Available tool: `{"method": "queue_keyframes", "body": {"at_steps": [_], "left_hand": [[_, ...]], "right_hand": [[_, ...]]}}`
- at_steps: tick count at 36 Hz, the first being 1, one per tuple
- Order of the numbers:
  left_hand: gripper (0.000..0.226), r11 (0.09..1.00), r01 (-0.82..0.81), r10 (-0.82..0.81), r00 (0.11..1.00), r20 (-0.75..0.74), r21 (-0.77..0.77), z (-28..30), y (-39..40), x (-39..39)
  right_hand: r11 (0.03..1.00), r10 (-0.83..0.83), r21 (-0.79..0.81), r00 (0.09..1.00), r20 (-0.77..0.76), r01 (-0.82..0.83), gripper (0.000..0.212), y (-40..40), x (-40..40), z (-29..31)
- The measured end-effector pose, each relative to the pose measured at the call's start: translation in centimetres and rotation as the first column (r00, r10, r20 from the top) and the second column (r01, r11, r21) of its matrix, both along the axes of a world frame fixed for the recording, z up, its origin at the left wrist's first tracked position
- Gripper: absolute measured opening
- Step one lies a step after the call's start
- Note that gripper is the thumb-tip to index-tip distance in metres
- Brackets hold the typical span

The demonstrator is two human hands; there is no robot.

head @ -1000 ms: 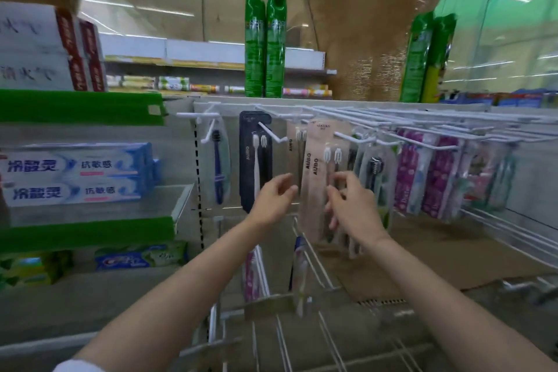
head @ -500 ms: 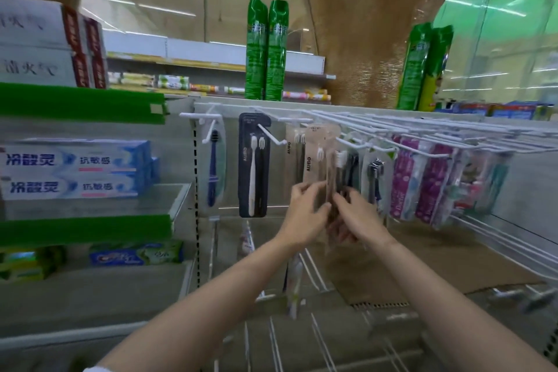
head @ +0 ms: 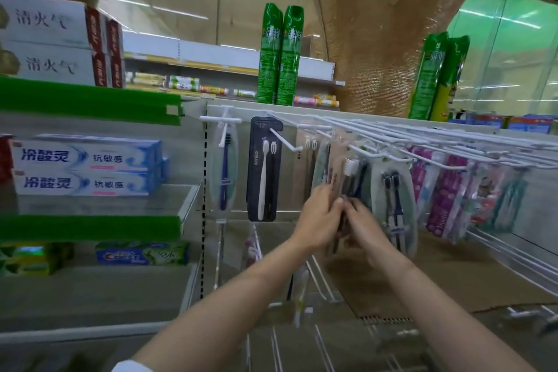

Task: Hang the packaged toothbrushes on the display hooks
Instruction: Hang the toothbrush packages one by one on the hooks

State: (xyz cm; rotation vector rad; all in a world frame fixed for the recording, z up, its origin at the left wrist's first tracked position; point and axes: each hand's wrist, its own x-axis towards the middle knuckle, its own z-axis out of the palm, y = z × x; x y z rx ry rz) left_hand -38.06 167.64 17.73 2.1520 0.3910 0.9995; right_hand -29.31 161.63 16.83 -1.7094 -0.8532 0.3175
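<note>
A row of white display hooks (head: 362,133) runs along the top of the panel, most carrying toothbrush packs. Both hands meet at the beige toothbrush packs (head: 335,172) hanging in the middle of the row. My left hand (head: 320,220) grips their lower left side. My right hand (head: 362,220) pinches the lower right edge, fingertips touching the left hand. A black toothbrush pack (head: 264,169) hangs to the left, and a clear pack with a blue brush (head: 225,172) further left. An oval clear pack (head: 392,202) hangs just right of my hands.
Pink and teal packs (head: 447,196) fill the hooks at right. Toothpaste boxes (head: 84,166) lie on the left shelves with green edges. Green spray cans (head: 279,54) stand on top. More bare hooks (head: 320,278) jut out below my hands.
Both hands have moved right and closed together onto the lower part of the beige packs; the packs have turned more edge-on. The view shifted slightly.
</note>
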Motion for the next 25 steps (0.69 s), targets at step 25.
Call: {"method": "queue_keyframes", "body": {"at_steps": [25], "left_hand": [[0.027, 0.920, -0.218, 0.252, 0.966, 0.064, -0.327, -0.6, 4.9, -1.9]], "right_hand": [[0.990, -0.140, -0.023, 0.990, 0.018, 0.140, 0.030, 5.5, 0.3, 0.7]]}}
